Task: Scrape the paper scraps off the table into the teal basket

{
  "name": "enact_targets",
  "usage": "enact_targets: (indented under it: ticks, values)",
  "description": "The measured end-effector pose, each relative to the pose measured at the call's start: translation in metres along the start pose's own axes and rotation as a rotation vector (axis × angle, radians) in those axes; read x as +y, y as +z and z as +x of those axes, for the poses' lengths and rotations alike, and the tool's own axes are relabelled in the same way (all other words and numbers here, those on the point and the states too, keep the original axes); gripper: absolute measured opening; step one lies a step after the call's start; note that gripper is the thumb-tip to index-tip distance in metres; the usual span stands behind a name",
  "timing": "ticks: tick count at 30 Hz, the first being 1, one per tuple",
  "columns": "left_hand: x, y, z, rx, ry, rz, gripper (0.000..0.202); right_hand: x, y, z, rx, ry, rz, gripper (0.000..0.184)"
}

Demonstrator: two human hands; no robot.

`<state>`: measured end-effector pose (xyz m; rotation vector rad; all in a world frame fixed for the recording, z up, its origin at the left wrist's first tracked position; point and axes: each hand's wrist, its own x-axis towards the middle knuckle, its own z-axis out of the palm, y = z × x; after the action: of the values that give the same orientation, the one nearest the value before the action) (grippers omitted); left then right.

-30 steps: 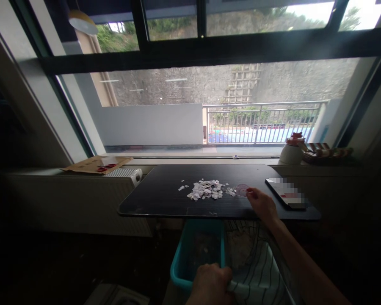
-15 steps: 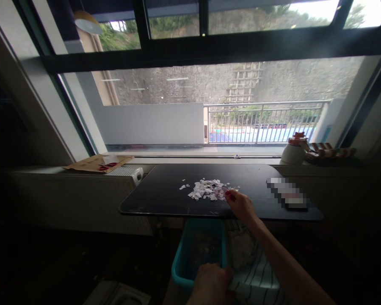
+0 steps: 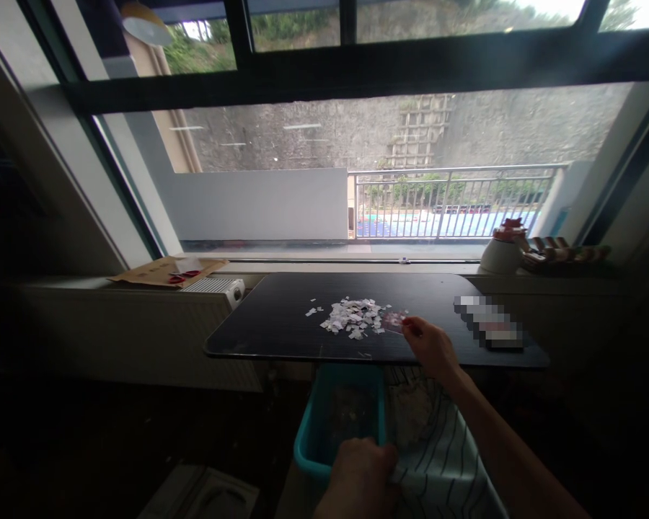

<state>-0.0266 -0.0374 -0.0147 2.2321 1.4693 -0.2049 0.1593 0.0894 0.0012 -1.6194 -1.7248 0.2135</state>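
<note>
A heap of small torn scraps of white paper [image 3: 351, 317] lies on the dark tabletop [image 3: 281, 339]. At its right edge, my right hand [image 3: 430, 346] pinches a thin, see-through pinkish plastic piece [image 3: 394, 321] between thumb and fingers; its exact kind cannot be made out. Below the table's front edge stands a turquoise plastic bin [image 3: 309, 440], its contents too dark to tell. My left hand [image 3: 360, 472] is closed at the bin's near right rim and appears to grip it; the fingertips are hidden.
A blurred-out, phone-like object [image 3: 489, 323] lies on the table's right side. Striped cloth [image 3: 438, 440] covers my lap beside the bin. Red-handled scissors [image 3: 184, 277] rest on brown paper [image 3: 146, 272] at left. A white jar [image 3: 500, 256] stands on the right of the windowsill.
My right hand has moved a little to the right, drawing the pinkish plastic piece off the paper heap's edge. My left hand stays by the bin. The view has tilted slightly downward.
</note>
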Motion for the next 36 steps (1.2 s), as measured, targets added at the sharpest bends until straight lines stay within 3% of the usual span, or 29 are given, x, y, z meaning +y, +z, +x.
enact_targets:
  ticks: [6,19,29,36]
  values:
    - [0.000,0.002,-0.001,0.015,0.012,0.014,0.030,-0.006,0.000,-0.004,-0.073,-0.021,0.059,0.027]
    - [-0.001,0.007,0.001,0.060,0.022,0.021,0.032,-0.021,-0.002,-0.005,-0.057,0.016,-0.036,0.025]
    - [-0.001,0.009,0.000,0.065,0.026,0.017,0.029,-0.013,-0.015,-0.010,-0.050,0.031,-0.090,0.024]
    - [-0.001,0.007,0.001,0.049,0.025,0.020,0.030,-0.024,0.001,-0.004,-0.090,-0.034,-0.037,0.025]
